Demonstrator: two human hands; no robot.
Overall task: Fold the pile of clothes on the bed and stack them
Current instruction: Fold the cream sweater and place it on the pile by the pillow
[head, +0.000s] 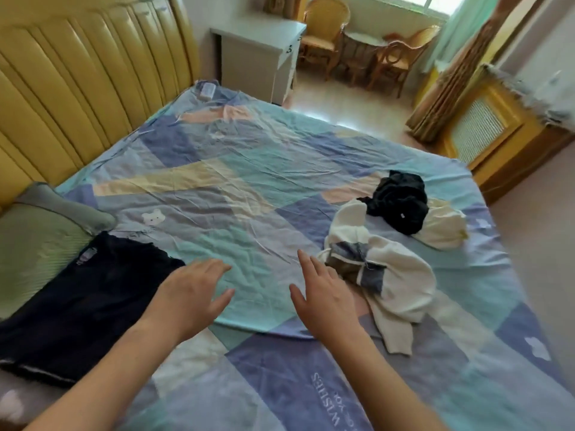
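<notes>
Both hands, left and right, hover open and empty over the bed. A dark garment lies folded by the left edge. Toward the right edge, a cream garment and a black one look still unfolded.

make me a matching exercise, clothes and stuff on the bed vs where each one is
Things:
1. navy garment
2. black garment
3. cream sweater
4. grey pillow

Places:
A. heaped on a cream bundle, far right
B. against the headboard, far left
C. laid flat, beside the left hand
D. crumpled, just past the right hand

Pairs: 1-C, 2-A, 3-D, 4-B
</notes>
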